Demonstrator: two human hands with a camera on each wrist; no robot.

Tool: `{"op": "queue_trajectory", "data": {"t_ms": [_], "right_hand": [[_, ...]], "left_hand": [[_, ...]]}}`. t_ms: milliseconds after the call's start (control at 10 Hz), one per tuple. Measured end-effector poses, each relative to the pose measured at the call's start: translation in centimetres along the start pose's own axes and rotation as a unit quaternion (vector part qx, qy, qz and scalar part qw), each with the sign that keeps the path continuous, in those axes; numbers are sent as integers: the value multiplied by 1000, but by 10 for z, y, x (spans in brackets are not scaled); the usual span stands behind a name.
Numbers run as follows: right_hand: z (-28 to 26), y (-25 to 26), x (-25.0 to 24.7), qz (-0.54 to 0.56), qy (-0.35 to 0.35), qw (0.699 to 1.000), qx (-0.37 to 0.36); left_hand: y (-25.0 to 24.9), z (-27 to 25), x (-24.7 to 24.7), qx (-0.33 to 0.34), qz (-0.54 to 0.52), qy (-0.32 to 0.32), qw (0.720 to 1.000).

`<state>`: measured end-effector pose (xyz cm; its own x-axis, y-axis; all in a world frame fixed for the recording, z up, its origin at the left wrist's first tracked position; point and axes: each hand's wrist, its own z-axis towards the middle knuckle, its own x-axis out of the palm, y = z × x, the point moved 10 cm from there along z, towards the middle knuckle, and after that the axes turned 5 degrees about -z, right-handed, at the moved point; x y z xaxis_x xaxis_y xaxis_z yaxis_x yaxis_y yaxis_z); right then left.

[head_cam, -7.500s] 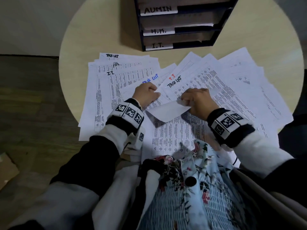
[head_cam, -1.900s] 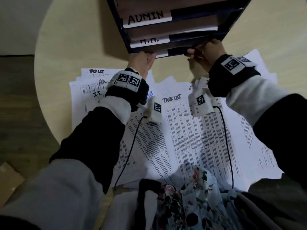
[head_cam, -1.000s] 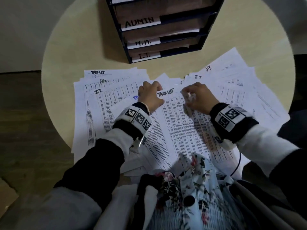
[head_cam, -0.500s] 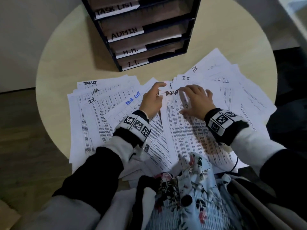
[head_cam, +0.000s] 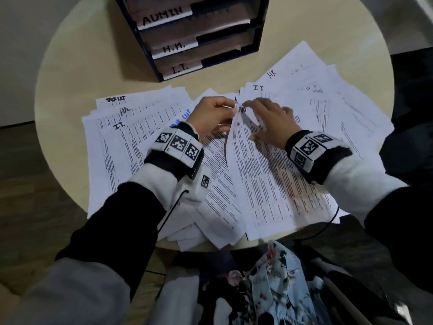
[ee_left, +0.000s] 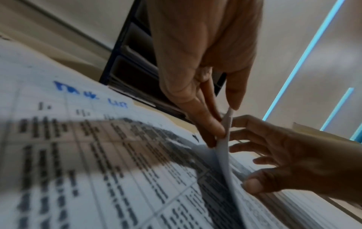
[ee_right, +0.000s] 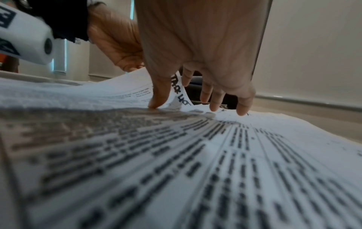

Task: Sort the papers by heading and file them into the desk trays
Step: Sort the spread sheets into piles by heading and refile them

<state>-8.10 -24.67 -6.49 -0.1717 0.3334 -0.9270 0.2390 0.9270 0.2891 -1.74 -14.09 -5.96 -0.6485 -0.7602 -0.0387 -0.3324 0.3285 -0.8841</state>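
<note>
Printed papers (head_cam: 145, 146) with handwritten headings lie fanned over the round table. My left hand (head_cam: 233, 107) pinches the top left corner of the sheet headed Task List (head_cam: 269, 184) and curls that corner up off the pile. The left wrist view shows the lifted corner (ee_left: 225, 133) between my left thumb and fingers. My right hand (head_cam: 248, 120) lies spread on the same sheet, its straight fingertips (ee_right: 214, 106) and thumb pressing the paper down. The black desk trays (head_cam: 255, 26), labelled ADMIN, H.R. and I.T., stand at the far side of the table.
More sheets headed I.T. (head_cam: 257, 88) and HR (head_cam: 271, 75) fan out to the right, and others headed Task List, HR and I.T. (head_cam: 118, 125) lie to the left. A bare strip of table (head_cam: 93, 66) separates papers from trays. Several sheets overhang the near table edge (head_cam: 210, 242).
My left hand went from touching the Task List sheet's corner with a straight finger to pinching it and lifting it. The right hand stays spread on the sheet.
</note>
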Motion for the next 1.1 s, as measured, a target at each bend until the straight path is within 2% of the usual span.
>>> {"op": "queue_trajectory", "data": {"t_ms": [100,200,300,400,500,600,700,800,900,1000,1100], "right_hand": [[-1,5,-2,5,-26,1000,-8],[-3,0,-3,49,-37,998,10],[-7,-16,-7,95,-47,994,39],[-13,-38,-25,117,-107,985,74],[-24,-54,-54,150,-195,964,96],[-37,-61,-81,275,-266,920,81],[-40,-61,-86,431,-247,866,59],[-41,-40,-96,498,-220,839,3],[-48,-22,-96,498,-196,844,-24],[-45,-19,-88,519,-163,839,-19],[-37,-21,-89,557,-142,819,5]], "left_hand": [[5,1,13,2,118,47,992],[20,7,21,14,298,62,952],[21,10,14,26,334,11,942],[-1,-1,10,93,272,-50,957],[-35,-26,5,168,201,-93,961],[-77,-57,-22,241,92,-166,952],[-109,-93,-62,273,-36,-224,935],[-136,-113,-93,267,-54,-268,924],[-146,-117,-112,205,62,-320,923],[-138,-84,-144,204,-51,-303,930],[-124,-55,-147,159,-71,-267,948]]}}
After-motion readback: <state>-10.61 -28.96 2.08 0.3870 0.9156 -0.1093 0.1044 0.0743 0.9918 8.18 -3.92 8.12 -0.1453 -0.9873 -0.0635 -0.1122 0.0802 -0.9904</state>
